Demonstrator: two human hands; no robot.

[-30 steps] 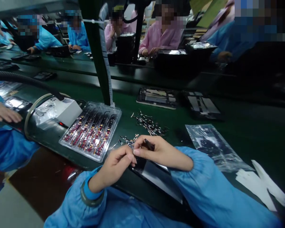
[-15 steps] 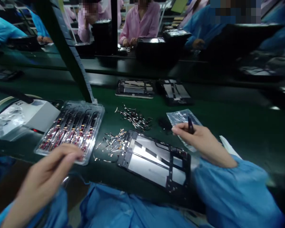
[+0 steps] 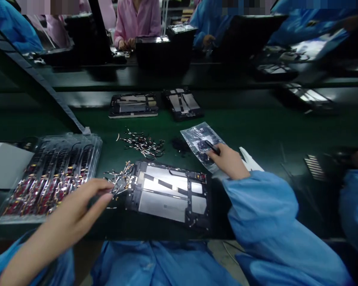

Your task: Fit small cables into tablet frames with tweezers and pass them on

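Note:
My left hand (image 3: 83, 206) is at the near edge of a pile of small cables with gold ends (image 3: 122, 178), thumb and fingers apart, nothing visible between them. My right hand (image 3: 228, 159) holds a black pen-like tool (image 3: 212, 147) over a clear plastic bag (image 3: 201, 143) of small dark parts. Between my hands lies an opened tablet-like device (image 3: 167, 194), its silver inner plates facing up. Beyond it is a heap of short black and silver cables (image 3: 143, 145), with small dark bits (image 3: 180, 146) to its right.
A clear tray of red and gold parts (image 3: 50, 174) sits at left beside a white box (image 3: 7, 165). Two more devices (image 3: 134, 104) (image 3: 183, 103) lie farther back. A slanted post (image 3: 47, 87) rises at left. A co-worker's blue sleeve (image 3: 356, 202) shows at right.
The view has turned to the right. My left hand has moved from the tray's edge to the gold-ended cables, its fingers parting. My right hand has brought the tool over the bag.

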